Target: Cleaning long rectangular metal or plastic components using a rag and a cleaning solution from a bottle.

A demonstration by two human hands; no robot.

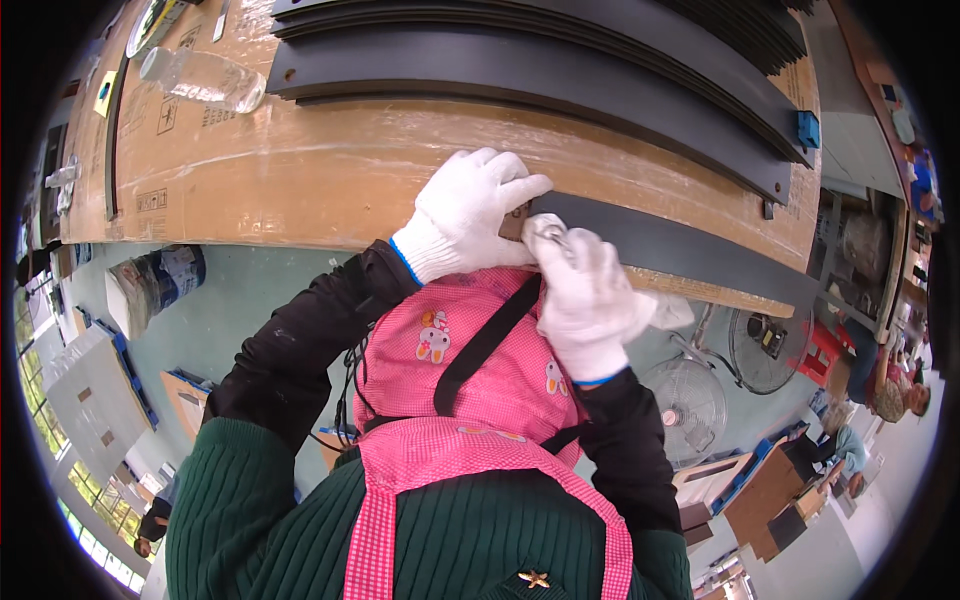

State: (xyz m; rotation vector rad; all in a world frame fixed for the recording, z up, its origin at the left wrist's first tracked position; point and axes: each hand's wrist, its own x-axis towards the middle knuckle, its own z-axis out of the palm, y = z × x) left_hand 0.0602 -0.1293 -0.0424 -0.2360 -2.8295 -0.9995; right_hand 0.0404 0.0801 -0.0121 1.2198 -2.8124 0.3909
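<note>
Gloved left hand (470, 212) pressing fingers flat on the end of a dark strip (690, 245) at the table edge (300, 205), right hand (590, 290) clenched around a white cloth (548, 232) there; wiping at the near end, rest of strip unreached

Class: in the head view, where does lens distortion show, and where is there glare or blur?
Head view: the table edge and dark strips bow toward the rim; black vignette rings the frame; soft sheen on the taped cardboard; the white-gloved left hand and right hand look sharp.
</note>
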